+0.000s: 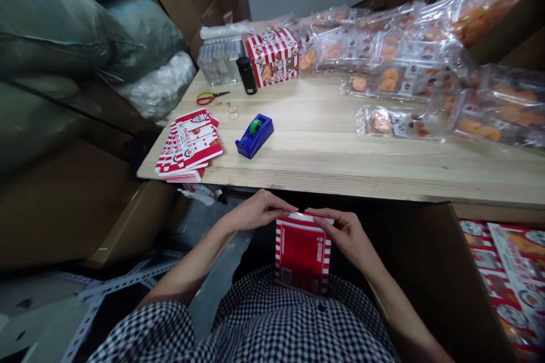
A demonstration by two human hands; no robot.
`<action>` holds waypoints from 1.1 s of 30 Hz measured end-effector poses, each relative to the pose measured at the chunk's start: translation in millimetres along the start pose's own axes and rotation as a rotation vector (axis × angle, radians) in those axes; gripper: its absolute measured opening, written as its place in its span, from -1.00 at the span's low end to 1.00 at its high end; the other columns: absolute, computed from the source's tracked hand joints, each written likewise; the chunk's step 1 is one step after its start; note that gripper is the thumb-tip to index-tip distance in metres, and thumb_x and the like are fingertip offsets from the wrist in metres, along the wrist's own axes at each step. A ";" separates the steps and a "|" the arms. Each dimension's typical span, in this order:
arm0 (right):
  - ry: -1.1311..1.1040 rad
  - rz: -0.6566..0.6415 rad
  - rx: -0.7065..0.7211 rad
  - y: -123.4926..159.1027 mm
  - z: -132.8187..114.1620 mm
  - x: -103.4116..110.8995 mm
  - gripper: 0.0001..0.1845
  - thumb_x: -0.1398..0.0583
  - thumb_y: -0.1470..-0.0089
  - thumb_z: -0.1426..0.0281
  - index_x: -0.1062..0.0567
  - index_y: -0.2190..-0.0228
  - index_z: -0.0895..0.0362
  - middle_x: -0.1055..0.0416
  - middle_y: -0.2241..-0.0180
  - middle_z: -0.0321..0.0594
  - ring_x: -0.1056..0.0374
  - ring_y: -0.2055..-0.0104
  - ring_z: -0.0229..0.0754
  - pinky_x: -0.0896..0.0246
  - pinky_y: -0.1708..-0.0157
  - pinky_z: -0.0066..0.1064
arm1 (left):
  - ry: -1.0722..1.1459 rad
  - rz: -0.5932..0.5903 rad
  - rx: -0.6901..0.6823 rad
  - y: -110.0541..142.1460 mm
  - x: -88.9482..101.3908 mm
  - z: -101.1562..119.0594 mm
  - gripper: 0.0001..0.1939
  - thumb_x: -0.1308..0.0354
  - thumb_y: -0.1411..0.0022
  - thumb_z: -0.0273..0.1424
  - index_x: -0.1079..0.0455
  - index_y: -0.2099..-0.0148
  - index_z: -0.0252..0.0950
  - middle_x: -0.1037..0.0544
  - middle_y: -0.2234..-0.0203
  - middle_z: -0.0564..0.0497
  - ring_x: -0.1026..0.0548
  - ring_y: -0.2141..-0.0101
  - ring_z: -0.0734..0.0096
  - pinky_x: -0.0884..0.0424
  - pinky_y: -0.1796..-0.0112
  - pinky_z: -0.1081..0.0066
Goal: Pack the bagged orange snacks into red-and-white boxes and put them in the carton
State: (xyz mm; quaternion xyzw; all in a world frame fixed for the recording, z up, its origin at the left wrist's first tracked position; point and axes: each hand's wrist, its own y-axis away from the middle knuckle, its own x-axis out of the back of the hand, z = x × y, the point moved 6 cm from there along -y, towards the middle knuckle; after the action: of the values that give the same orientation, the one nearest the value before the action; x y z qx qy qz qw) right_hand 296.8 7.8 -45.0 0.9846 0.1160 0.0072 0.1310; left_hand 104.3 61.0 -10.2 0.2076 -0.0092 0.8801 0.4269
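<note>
The left hand (256,211) and right hand (343,236) both pinch the top edge of a flat red-and-white striped paper box (302,256), its long side running between them.

You hold a flat red-and-white striped cardboard box (302,255) upright by its top edge, between your left hand (258,211) and right hand (344,236)

The person wears a shirt (272,317) of small black-and-white gingham checks, with a small dark button (321,307) at the chest. The checked left sleeve (147,329) ends before the bare forearm (187,266). The left hand (255,211) and right hand (343,238) are bare.
</note>
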 end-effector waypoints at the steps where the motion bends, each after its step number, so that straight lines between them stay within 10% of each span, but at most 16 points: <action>1: 0.007 -0.017 0.018 1.0 -2.1 -1.2 -0.67 -0.26 -0.16 0.14 -0.63 0.08 -0.02 -0.57 0.01 -0.16 -0.48 -0.03 0.01 -0.32 -0.08 -0.10 | 0.001 0.009 0.013 3.0 -0.3 -2.7 -0.70 -0.13 -0.37 -0.35 -0.51 -0.10 -0.18 -0.64 0.08 -0.07 -0.62 0.15 0.33 -0.48 0.13 0.40; 9: -0.083 -0.296 -0.122 -11.5 -15.3 0.0 -0.63 -0.33 -0.06 0.14 -0.64 0.11 0.01 -0.63 0.11 -0.17 -0.55 0.09 -0.03 -0.37 -0.02 -0.10 | -0.041 0.015 -0.001 1.8 1.7 8.9 -0.75 -0.15 -0.35 -0.36 -0.55 -0.02 -0.19 -0.61 0.01 -0.07 -0.59 0.05 0.30 -0.47 0.06 0.36; 19: -0.026 -0.047 -0.004 -11.3 -2.7 -13.2 -0.67 -0.28 -0.13 0.14 -0.66 0.13 0.03 -0.64 0.18 -0.13 -0.54 0.14 -0.01 -0.42 0.08 -0.15 | 0.088 0.060 0.016 -3.6 -7.2 0.0 -0.74 -0.20 -0.30 -0.42 -0.55 -0.02 -0.17 -0.62 0.03 -0.06 -0.57 0.00 0.29 -0.45 -0.03 0.30; 33: -0.055 -0.140 -0.010 -10.9 -10.6 -6.1 -0.66 -0.29 -0.12 0.10 -0.65 0.14 -0.01 -0.64 0.17 -0.18 -0.55 0.10 -0.04 -0.32 -0.12 -0.02 | 0.141 -0.007 -0.014 -3.1 -3.4 0.8 -0.79 -0.17 -0.34 -0.39 -0.56 0.03 -0.21 -0.62 0.04 -0.08 -0.59 0.04 0.31 -0.46 0.02 0.33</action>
State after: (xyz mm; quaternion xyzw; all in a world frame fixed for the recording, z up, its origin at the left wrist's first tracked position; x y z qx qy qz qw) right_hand 288.0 19.3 -37.5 0.9732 0.1809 -0.0282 0.1392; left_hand 108.8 60.3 -11.2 0.1419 0.0153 0.8910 0.4310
